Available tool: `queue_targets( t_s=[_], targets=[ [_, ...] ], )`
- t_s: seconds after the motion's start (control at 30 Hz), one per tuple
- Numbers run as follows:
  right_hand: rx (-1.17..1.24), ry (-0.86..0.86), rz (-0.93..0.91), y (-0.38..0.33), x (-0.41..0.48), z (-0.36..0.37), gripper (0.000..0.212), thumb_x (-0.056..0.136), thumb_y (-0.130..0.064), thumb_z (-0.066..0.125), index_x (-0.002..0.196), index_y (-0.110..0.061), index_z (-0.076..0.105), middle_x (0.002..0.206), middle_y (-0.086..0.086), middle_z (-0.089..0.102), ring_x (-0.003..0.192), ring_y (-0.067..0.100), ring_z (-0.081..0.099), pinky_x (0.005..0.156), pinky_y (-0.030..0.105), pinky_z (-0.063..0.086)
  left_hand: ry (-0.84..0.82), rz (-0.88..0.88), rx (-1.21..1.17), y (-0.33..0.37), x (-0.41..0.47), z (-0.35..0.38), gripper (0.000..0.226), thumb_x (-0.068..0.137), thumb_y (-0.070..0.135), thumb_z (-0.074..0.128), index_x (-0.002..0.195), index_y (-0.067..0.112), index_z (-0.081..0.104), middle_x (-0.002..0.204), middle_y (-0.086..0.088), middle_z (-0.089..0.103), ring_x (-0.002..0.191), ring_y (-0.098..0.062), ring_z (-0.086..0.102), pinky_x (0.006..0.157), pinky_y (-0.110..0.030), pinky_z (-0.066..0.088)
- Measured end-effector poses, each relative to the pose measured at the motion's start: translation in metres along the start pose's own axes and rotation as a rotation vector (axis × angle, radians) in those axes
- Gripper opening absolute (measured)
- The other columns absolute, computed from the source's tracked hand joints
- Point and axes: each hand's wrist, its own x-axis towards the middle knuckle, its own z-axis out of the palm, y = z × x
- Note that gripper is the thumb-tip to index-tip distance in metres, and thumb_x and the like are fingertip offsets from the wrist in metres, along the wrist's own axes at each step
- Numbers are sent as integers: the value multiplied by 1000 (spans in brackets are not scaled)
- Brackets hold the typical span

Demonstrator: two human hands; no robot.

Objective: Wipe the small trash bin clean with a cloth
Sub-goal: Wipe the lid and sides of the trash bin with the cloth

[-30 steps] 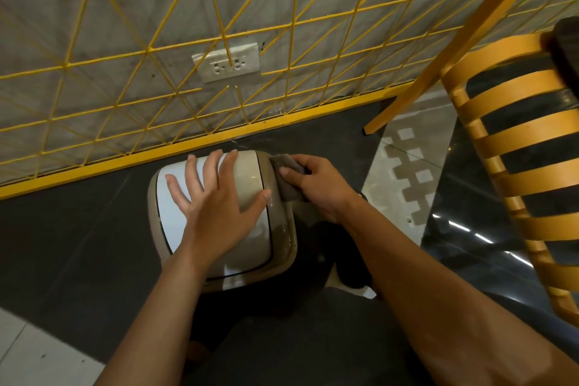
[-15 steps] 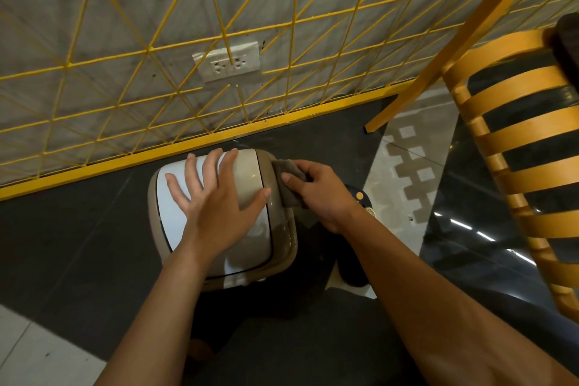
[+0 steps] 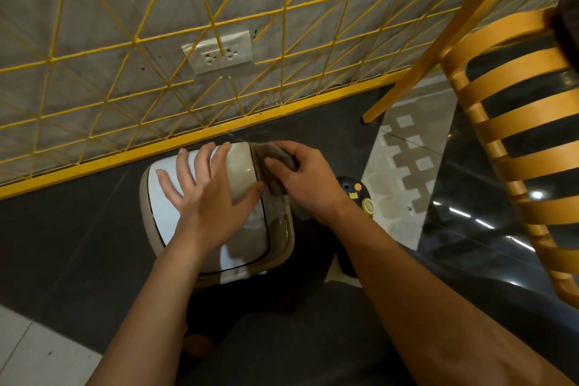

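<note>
1. Dark floor tiles [image 3: 62,244] spread beneath both hands. Beyond the fingertips, a grey wall carries a yellow wire grid [image 3: 134,41] with a white socket [image 3: 219,52] behind it.
2. The small trash bin [image 3: 244,241] stands on the floor directly under the hands, near the grid's yellow base rail. Its lid is pale and glossy, with a beige rim.
3. The left hand [image 3: 203,194] lies flat on the lid, fingers straight and spread, thumb reaching towards the right hand.
4. The right hand [image 3: 310,182] has its fingers curled round a grey-brown cloth [image 3: 279,157]. It presses the cloth onto the bin's edge, just right of the left thumb.
5. Right of the right wrist sits a dark shoe [image 3: 357,191] with small coloured charms.
6. Farther right of that hand stands an orange slatted chair [image 3: 517,122], one leg reaching down to the floor.
</note>
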Motion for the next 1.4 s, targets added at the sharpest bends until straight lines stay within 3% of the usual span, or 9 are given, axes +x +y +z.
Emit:
queue_targets(
  t_s=[0.33,0.57,0.7,0.83,1.07,1.3,1.4],
  targets=[
    [-164,-16,182,15,38,6,28,93,-15,52,119,-12,58,115,12,63,109,26,56,96,38,46,-22,-9,11,0,0,-1,75,79,58,50,140,23,26,148,-3,24,141,-32,3,109,-57,-6],
    [-126,-6,255,44,-18,1,21,91,-18,54,110,-16,63,102,7,67,98,21,62,89,36,50,5,0,17,4,-2,-2,74,81,58,49,140,19,28,148,-5,26,141,-33,7,109,-58,-3],
    [-132,5,305,55,-41,2,20,90,-19,56,108,-17,64,99,8,68,95,23,63,87,38,53,5,6,25,3,-4,-4,79,79,68,41,140,20,29,148,-4,27,141,-32,7,109,-58,-3],
    [-188,15,267,43,-19,0,19,89,-16,56,105,-15,65,100,10,68,95,22,62,89,38,50,8,9,-20,3,-3,-3,73,80,56,53,140,21,29,148,-3,27,141,-32,7,109,-58,-4],
    [-201,0,258,21,7,3,22,91,-13,53,111,-12,62,106,10,66,101,23,60,95,42,48,33,7,-10,2,-3,-1,73,79,56,54,139,19,32,147,-5,30,141,-33,9,109,-58,-3],
    [-151,28,297,49,-54,7,18,92,-17,52,106,-18,63,91,-1,63,89,16,61,81,31,52,23,9,6,0,-2,1,73,80,60,49,139,23,28,148,-1,25,142,-29,4,110,-54,-7],
    [-204,59,293,46,-43,7,19,91,-18,53,107,-18,64,88,-1,62,86,14,58,70,20,45,18,8,10,1,-3,1,73,80,60,48,140,24,26,149,0,23,142,-28,3,110,-53,-8]
  ],
)
